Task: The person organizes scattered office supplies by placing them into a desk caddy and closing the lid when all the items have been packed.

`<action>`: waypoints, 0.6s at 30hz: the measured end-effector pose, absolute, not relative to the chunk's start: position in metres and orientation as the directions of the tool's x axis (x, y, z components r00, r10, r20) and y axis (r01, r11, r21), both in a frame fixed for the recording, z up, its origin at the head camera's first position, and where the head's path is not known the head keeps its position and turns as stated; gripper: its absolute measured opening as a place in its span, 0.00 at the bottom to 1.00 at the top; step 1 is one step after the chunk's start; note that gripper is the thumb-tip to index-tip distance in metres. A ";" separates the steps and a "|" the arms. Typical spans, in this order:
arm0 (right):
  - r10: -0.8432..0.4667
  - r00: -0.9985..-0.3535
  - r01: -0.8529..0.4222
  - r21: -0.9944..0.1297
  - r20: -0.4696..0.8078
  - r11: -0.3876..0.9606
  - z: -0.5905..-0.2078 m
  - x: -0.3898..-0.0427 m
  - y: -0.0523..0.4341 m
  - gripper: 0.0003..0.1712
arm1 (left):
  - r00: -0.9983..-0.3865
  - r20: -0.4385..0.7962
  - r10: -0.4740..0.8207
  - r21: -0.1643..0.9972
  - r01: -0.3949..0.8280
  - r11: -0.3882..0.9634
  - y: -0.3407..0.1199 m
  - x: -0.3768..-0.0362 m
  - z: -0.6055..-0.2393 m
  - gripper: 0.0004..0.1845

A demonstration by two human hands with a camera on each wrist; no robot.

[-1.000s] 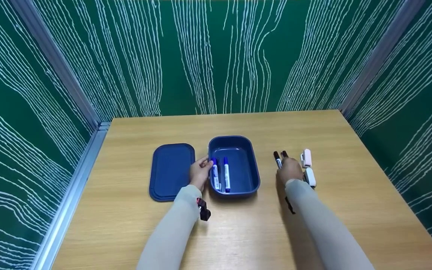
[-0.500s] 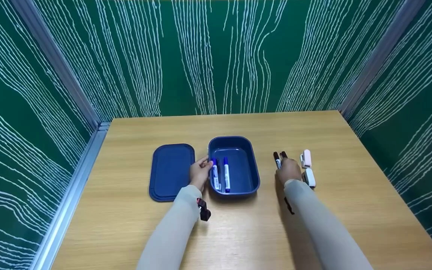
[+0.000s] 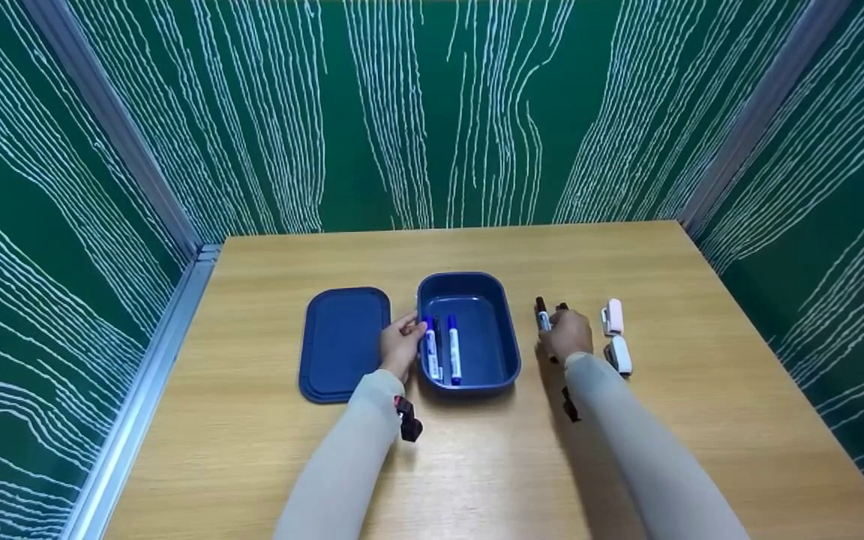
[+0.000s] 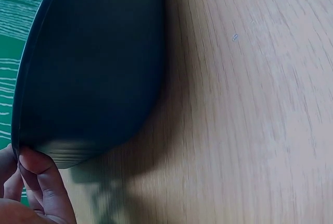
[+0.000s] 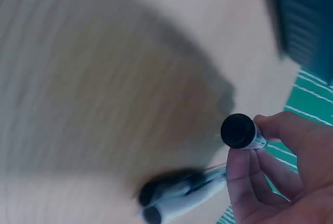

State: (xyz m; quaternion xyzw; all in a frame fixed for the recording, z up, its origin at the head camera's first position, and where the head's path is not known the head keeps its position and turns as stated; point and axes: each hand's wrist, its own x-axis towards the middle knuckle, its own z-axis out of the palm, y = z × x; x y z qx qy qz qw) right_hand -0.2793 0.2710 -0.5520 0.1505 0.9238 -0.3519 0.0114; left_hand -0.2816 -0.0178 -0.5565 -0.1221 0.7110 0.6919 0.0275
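The head view shows the inside of the blue box (image 3: 488,330), which the left wrist view, facing its outer wall, hides: two blue-capped markers (image 3: 454,354) lie along its left side, with a dark pen (image 3: 438,337) between them. The left hand (image 3: 400,346) pinches the box's left rim, and the left wrist view makes the fingers plain there, on either side of the edge. To the right of the box, the right hand (image 3: 568,335) grips a dark-capped marker (image 5: 239,130) above the bench (image 3: 477,465); the head view shows its dark cap and part of the barrel, while the right wrist view shows its round black end between thumb and fingers. That wrist view also shows blurred markers (image 5: 190,198) lying on the bench below the hand, mostly covered by it from the head camera. Only the head view shows the blue lid (image 3: 346,345), left of the box, and a pink piece (image 3: 613,316) and a white piece (image 3: 619,355), farther right of the box than the right hand.
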 end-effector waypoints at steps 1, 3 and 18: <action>0.264 -0.957 0.275 -0.668 -0.120 0.692 -0.549 -0.279 0.269 0.18 | -0.968 -0.210 -0.136 0.977 -0.213 0.010 -0.018 -0.281 -0.556 0.21; 0.257 -0.960 0.258 -0.704 -0.111 0.661 -0.544 -0.278 0.264 0.18 | -0.968 -0.212 -0.134 0.977 -0.214 -0.004 -0.018 -0.281 -0.556 0.21; 0.274 -0.960 0.195 -0.843 -0.059 0.501 -0.508 -0.279 0.231 0.16 | -0.970 -0.205 -0.134 0.979 -0.203 -0.029 -0.018 -0.280 -0.557 0.20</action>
